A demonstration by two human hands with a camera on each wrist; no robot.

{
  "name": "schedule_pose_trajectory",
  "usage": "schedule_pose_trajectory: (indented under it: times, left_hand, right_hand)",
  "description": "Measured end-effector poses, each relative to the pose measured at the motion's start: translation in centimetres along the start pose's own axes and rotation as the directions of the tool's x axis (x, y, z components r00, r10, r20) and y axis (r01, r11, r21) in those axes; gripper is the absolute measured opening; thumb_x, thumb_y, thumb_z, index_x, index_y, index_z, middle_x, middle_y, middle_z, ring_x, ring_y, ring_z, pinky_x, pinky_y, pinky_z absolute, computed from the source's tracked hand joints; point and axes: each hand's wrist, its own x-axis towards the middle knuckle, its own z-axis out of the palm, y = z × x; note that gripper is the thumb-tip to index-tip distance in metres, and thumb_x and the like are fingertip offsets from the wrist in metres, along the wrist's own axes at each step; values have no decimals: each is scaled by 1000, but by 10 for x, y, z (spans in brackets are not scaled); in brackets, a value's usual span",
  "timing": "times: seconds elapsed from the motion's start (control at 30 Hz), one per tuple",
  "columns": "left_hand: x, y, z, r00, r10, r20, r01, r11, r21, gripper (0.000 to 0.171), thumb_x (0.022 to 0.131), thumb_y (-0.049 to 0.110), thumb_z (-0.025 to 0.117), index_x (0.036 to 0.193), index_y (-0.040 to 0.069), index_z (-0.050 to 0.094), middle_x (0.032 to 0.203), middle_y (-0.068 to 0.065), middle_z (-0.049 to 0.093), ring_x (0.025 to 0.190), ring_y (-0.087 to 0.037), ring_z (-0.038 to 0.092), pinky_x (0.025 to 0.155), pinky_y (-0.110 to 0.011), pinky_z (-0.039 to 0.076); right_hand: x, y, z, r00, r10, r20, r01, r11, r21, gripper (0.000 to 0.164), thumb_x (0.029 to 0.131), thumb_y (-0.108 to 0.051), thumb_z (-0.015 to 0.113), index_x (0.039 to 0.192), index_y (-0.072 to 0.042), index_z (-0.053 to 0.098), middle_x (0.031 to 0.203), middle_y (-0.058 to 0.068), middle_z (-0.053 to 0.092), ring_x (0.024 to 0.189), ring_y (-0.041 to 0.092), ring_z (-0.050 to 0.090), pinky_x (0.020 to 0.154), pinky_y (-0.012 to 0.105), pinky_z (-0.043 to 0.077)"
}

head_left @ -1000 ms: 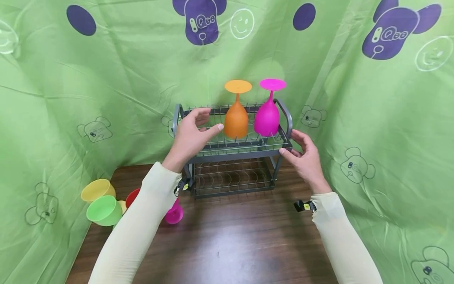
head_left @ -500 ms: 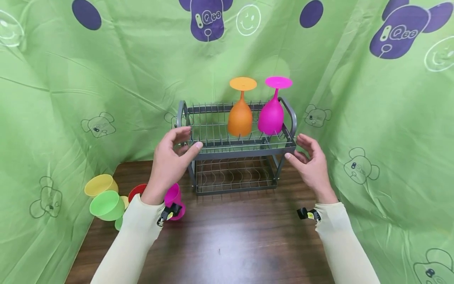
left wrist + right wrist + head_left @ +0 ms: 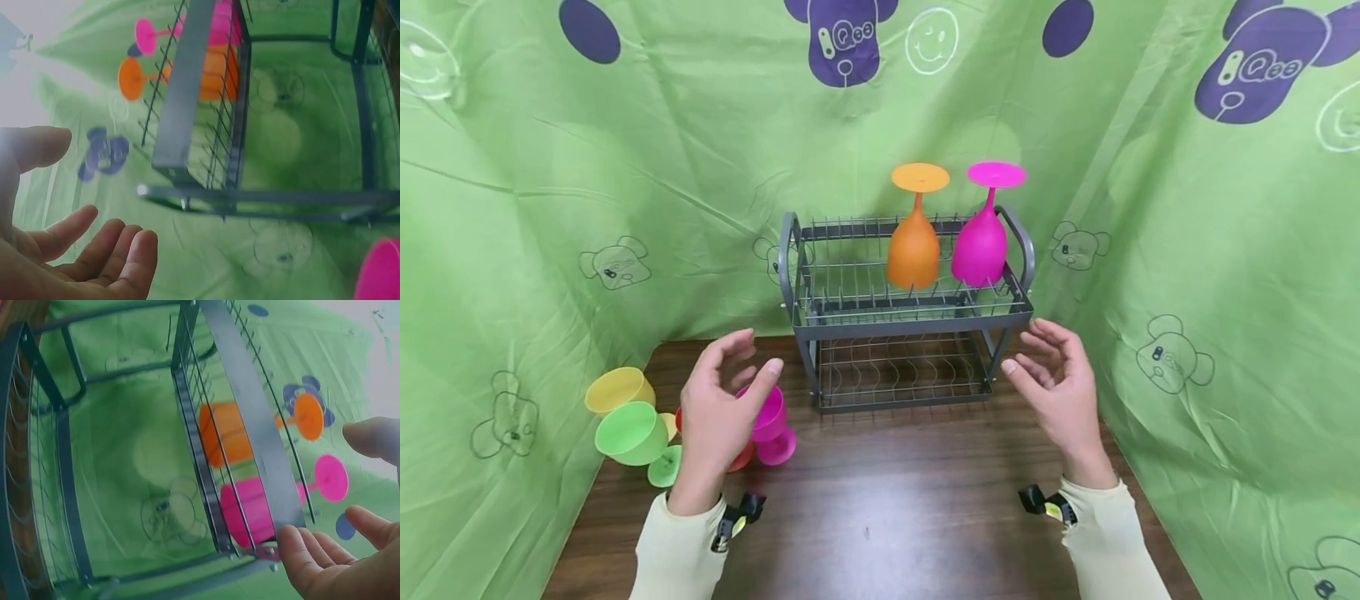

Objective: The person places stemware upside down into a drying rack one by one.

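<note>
Two plastic goblets stand upside down on the upper tier of a dark grey two-tier dish rack [image 3: 917, 326]: an orange goblet [image 3: 913, 254] and, to its right, a pink goblet [image 3: 980, 250]. My left hand [image 3: 718, 417], relaxed and holding nothing, hangs over the left of the table and overlaps a second pink goblet [image 3: 769, 419] in the head view. My right hand [image 3: 1062, 400], also holding nothing, is just in front of the rack's right end, fingers loosely bent.
At the table's left lie a yellow goblet [image 3: 620, 390] and a green goblet [image 3: 631, 433]. Red pieces there are mostly hidden behind my left hand. Green printed cloth [image 3: 692, 167] walls the table [image 3: 880, 500] at the back and both sides.
My left hand has drawn back from beside the orange goblet, leftward and toward me. My right hand has left the rack's right corner and come lower. Both goblets on the rack stay in place.
</note>
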Motion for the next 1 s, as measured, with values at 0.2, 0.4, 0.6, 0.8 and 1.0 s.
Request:
schedule_pose_trajectory:
  times: [0.2,0.4,0.6,0.8,1.0]
  left_hand:
    - [-21,-20,-17,991,-64,-116,73,995,74,52,90,24,86,138,18,67,134,2,66,116,-6,63,93,-11,56]
    - [-38,-46,-24,973,-144,-179,157,986,63,55,88,22,88,138,15,66,130,2,65,113,-7,63,89,-6,53]
    - [-55,-72,-17,950,-172,-259,184,983,23,58,86,19,90,137,9,64,124,8,64,111,-8,64,86,-6,54]
    - [-71,-102,-7,910,-244,-335,237,970,-61,61,84,17,91,136,6,60,121,3,65,112,-14,66,86,-6,55]
    - [-82,-132,5,872,-322,-370,261,943,-206,63,81,10,93,134,0,61,116,5,67,110,-8,67,85,-5,54]
  right_hand:
    - [-19,5,13,996,-15,90,15,1000,-3,70,85,19,74,149,4,49,145,8,58,131,24,60,106,26,57]
    - [-34,11,22,987,-26,160,29,999,-19,68,86,16,75,148,4,50,146,4,59,134,25,59,106,26,56]
    - [-43,14,30,977,-25,212,30,999,-21,64,87,14,75,146,3,53,146,5,60,133,24,60,107,28,56]
    - [-53,22,39,959,-28,280,36,999,-25,58,89,11,76,143,2,56,144,6,63,132,25,61,105,30,57]
    - [-62,32,48,943,-25,332,35,999,-25,55,90,8,76,142,0,58,143,12,64,131,24,63,105,31,57]
